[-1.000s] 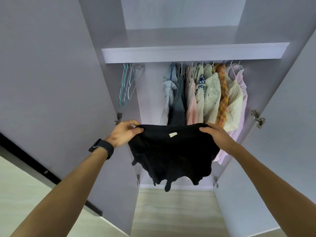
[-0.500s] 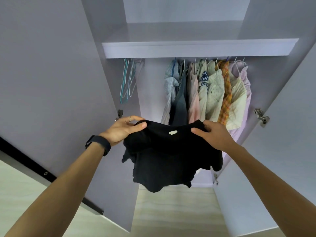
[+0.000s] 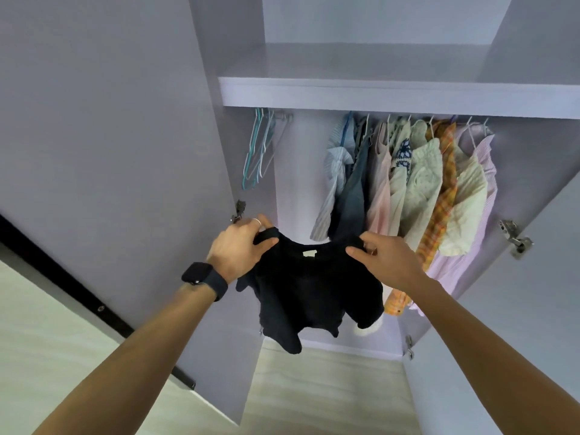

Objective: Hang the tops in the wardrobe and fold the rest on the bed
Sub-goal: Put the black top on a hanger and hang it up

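Wardrobe [image 3: 295, 171] is standing open, with flat matte lilac panels and square edges. Left door [image 3: 110, 136] is swinging wide and filling the left side; right door [image 3: 549, 293] is angling out on the right. A thick, straight-edged slab shelf [image 3: 376, 94] is running across the top. Floor [image 3: 329, 387] below is showing pale wood-grain planks.

A row of hung clothes [image 3: 420, 183] is hanging under the shelf on the right. They are packed touching: a blue striped one, a dark grey-blue one, a pale pink strappy one, creamy crinkled ones, an orange plaid and a pink stripe. All are thin, soft fabrics draping in folds.

The black top [image 3: 314, 290] is being held up in front of the open wardrobe, below the hung row and in mid-air. Its fabric is matte and soft, it is limp and bunched, and its hem is dangling unevenly.

Empty hangers [image 3: 259, 152] are hanging bunched at the left end, thin wire-like triangles in teal and white.

Left hand [image 3: 240, 249] is pinching the top's left shoulder, with the thumb pressing on the fabric. Right hand [image 3: 389, 262] is gripping the right shoulder with curled fingers.

A black watch [image 3: 204, 279] with a rounded-square face is sitting on the left wrist. A shiny metal hinge [image 3: 514, 238] is sticking out on the right door. A small pale rectangular label [image 3: 308, 253] is showing at the neckline. A thin silver ring [image 3: 256, 221] is sitting on a left finger.
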`<state>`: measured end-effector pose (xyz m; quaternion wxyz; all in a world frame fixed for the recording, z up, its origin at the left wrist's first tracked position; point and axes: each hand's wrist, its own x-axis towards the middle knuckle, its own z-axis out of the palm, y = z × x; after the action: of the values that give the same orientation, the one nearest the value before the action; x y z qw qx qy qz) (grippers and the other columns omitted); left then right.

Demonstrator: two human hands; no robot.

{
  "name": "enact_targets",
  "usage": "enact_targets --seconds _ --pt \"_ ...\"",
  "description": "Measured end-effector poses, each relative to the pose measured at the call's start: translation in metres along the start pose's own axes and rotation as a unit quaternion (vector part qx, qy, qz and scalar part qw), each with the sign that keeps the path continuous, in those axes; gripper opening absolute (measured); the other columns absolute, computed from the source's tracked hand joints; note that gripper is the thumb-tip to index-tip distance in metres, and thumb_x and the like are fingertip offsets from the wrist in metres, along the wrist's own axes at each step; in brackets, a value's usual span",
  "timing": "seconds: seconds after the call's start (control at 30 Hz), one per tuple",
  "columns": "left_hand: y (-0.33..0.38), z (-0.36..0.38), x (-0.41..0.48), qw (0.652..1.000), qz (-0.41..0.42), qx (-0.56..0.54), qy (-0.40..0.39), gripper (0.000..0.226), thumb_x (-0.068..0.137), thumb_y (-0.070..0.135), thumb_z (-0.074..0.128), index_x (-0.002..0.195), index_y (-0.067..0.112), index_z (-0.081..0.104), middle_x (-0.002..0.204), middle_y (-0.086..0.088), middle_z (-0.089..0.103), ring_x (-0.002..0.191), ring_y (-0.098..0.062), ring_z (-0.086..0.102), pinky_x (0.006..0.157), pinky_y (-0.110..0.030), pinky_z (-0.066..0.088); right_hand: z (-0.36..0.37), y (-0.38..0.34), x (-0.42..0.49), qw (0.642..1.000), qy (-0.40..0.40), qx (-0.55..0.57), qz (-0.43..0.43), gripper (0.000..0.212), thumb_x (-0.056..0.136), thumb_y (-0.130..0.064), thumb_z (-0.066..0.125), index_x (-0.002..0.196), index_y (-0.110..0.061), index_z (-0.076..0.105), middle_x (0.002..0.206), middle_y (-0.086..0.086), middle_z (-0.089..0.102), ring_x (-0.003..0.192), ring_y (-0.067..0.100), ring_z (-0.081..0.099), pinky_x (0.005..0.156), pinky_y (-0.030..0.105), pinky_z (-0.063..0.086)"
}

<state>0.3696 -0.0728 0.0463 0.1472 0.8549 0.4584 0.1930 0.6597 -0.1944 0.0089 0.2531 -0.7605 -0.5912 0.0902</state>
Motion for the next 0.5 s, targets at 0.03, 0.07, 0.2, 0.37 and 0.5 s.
enact_targets --seconds 0.03,0.07,0.2,0.37,0.5 --pt "-0.003 0.0 -0.003 1.0 0.004 0.028 0.007 0.021 0.098 0.048 0.056 0.103 0.028 0.056 0.096 0.007 0.061 0.082 -0.023 0.063 0.069 -0.035 0.051 0.003 0.001 0.005 1.0 -0.004 -0.001 -0.004 0.035 0.092 -0.058 0.06 0.087 -0.024 0.057 0.068 -0.004 0.061 0.067 0.015 0.059 0.06 0.033 0.049" --pt "-0.006 -0.002 -0.006 0.998 0.003 0.052 0.019 0.019 0.099 0.049 0.052 0.109 0.032 0.052 0.103 0.004 0.062 0.084 -0.028 0.064 0.07 -0.038 0.052 0.006 0.0 0.014 1.0 -0.017 -0.002 -0.014 0.036 0.092 -0.059 0.059 0.092 -0.023 0.058 0.069 -0.005 0.063 0.069 0.016 0.06 0.06 0.032 0.049" --pt "-0.004 -0.003 -0.014 0.985 -0.04 0.165 0.041 0.029 0.104 0.05 0.037 0.13 0.035 0.038 0.12 0.003 0.054 0.093 -0.037 0.064 0.069 -0.041 0.049 0.021 -0.003 0.04 0.996 -0.053 -0.01 -0.077 0.031 0.098 -0.052 0.055 0.117 -0.028 0.056 0.074 -0.012 0.062 0.079 0.02 0.063 0.064 0.034 0.049" --pt "0.014 -0.022 -0.011 0.935 -0.061 0.324 0.132 0.026 0.096 0.033 0.065 0.115 0.015 0.064 0.098 -0.004 0.062 0.086 -0.031 0.065 0.062 -0.038 0.052 0.031 -0.019 0.081 0.985 -0.103 -0.015 -0.14 0.032 0.101 -0.046 0.049 0.131 -0.034 0.046 0.114 -0.01 0.067 0.104 0.025 0.064 0.082 0.041 0.054" --pt "0.02 -0.041 0.0 0.868 -0.018 0.465 0.174 0.036 0.067 0.014 0.085 0.1 0.018 0.073 0.088 -0.005 0.061 0.079 -0.03 0.06 0.071 -0.04 0.048 0.031 -0.041 0.124 0.979 -0.114 -0.007 -0.171 0.044 0.1 -0.044 0.05 0.141 -0.029 0.042 0.136 -0.001 0.055 0.116 0.023 0.058 0.088 0.038 0.051"
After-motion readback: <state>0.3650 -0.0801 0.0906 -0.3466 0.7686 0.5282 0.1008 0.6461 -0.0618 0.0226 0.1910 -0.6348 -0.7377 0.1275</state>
